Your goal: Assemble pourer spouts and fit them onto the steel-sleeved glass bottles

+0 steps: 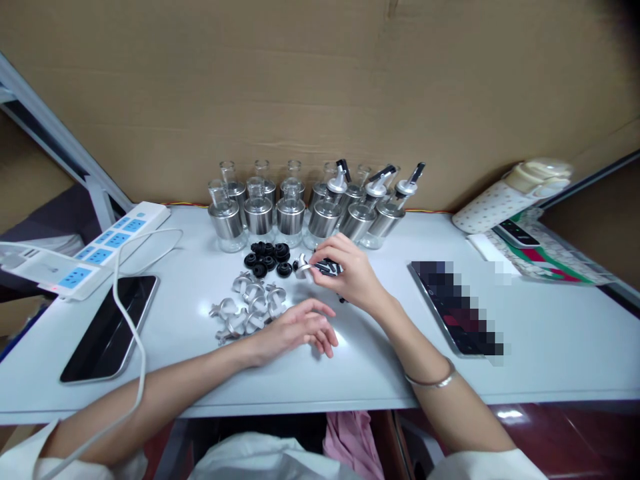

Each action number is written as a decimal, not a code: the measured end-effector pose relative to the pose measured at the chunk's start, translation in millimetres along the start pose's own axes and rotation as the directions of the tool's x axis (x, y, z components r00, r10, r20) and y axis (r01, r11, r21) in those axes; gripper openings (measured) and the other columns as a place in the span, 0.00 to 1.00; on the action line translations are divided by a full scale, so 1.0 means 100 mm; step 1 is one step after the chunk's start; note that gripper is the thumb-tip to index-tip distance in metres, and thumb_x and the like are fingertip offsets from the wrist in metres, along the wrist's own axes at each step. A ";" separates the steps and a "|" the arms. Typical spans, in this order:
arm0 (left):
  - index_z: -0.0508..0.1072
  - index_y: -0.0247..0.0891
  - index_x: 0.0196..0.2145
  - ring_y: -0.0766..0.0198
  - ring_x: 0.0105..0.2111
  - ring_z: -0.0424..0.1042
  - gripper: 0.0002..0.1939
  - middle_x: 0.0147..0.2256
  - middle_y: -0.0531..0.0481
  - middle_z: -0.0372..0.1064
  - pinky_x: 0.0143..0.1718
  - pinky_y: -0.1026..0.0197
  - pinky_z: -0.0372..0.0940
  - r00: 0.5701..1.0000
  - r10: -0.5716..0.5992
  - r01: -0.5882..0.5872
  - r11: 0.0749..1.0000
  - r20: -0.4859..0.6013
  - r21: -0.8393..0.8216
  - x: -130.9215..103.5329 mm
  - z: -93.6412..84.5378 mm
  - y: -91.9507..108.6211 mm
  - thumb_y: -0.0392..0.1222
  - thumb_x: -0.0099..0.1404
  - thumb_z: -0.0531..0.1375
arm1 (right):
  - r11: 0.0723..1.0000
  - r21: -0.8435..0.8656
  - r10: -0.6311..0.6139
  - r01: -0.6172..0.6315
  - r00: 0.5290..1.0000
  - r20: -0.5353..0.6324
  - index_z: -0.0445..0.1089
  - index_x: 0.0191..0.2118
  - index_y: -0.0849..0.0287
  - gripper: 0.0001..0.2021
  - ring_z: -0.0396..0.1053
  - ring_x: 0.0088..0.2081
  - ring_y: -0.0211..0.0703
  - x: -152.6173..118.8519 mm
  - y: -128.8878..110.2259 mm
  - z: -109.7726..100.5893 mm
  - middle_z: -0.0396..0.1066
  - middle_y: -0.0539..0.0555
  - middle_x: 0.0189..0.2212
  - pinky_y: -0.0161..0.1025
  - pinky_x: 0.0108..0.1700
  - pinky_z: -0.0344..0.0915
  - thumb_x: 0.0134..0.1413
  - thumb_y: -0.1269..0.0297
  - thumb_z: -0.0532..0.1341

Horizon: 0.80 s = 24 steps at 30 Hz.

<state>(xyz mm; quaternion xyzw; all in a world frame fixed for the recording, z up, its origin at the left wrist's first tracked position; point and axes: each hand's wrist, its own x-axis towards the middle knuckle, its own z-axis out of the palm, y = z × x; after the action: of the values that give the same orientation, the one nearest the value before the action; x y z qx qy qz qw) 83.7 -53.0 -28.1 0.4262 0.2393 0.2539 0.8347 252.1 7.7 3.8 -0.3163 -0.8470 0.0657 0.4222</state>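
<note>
My right hand (346, 270) pinches a silver pourer top (303, 267) between thumb and fingers, just right of a cluster of black rubber stoppers (269, 257). Small black pieces (329, 267) lie partly hidden behind that hand. My left hand (300, 328) hovers or rests near the table, its fingers apart and holding nothing, to the right of a pile of silver pourer tops (249, 307). Two rows of glass bottles with steel bands (259, 215) stand at the back. Three front bottles on the right carry silver tops with black levers (383, 177).
At the left are a white power strip (117, 240), a dark tablet-like device (111, 330) and a white cable (143, 353). A phone (450, 310) lies at the right. Behind it, a dotted bottle (500, 200) leans near a second device (517, 235).
</note>
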 end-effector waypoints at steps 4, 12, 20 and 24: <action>0.64 0.35 0.43 0.61 0.29 0.73 0.33 0.31 0.46 0.73 0.35 0.58 0.62 0.997 -0.002 -0.007 0.992 -0.072 -0.125 0.03 -0.02 -0.02 0.68 0.55 0.61 | 0.990 0.121 0.059 -0.067 0.996 0.065 0.68 0.30 0.59 0.05 0.65 0.33 0.40 -0.01 -0.05 -0.11 0.70 0.51 0.28 0.38 0.39 0.63 0.50 0.75 0.62; 0.64 0.35 0.35 0.64 0.26 0.73 0.29 0.29 0.49 0.71 0.32 0.61 0.63 0.986 0.001 -0.027 0.988 -0.168 -0.154 0.06 0.00 -0.07 0.67 0.55 0.61 | 0.830 0.377 0.178 -0.411 0.836 0.519 0.70 0.26 0.60 0.04 0.67 0.34 0.38 0.00 -0.12 -0.26 0.69 0.51 0.29 0.38 0.40 0.65 0.49 0.70 0.65; 0.62 0.37 0.36 0.66 0.26 0.71 0.23 0.27 0.56 0.66 0.35 0.59 0.64 0.990 0.044 -0.055 0.996 -0.134 -0.074 0.02 0.01 -0.07 0.58 0.57 0.64 | 0.723 0.326 0.370 -0.610 0.740 0.562 0.73 0.31 0.61 0.11 0.64 0.29 0.37 0.02 -0.05 -0.26 0.72 0.52 0.28 0.36 0.33 0.59 0.54 0.58 0.63; 0.61 0.38 0.39 0.65 0.27 0.71 0.24 0.28 0.55 0.67 0.35 0.59 0.63 0.989 0.046 -0.057 0.995 -0.140 -0.078 0.00 0.03 -0.06 0.58 0.58 0.64 | 0.706 0.369 0.333 -0.604 0.743 0.580 0.74 0.30 0.61 0.09 0.66 0.29 0.37 0.01 -0.06 -0.23 0.73 0.51 0.26 0.37 0.33 0.61 0.54 0.61 0.63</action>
<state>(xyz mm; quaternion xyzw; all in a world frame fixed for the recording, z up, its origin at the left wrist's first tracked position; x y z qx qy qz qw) 86.6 -57.5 -31.3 0.3791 0.2746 0.3138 0.8261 265.8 0.0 21.1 -0.3707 -0.7558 0.4828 0.2412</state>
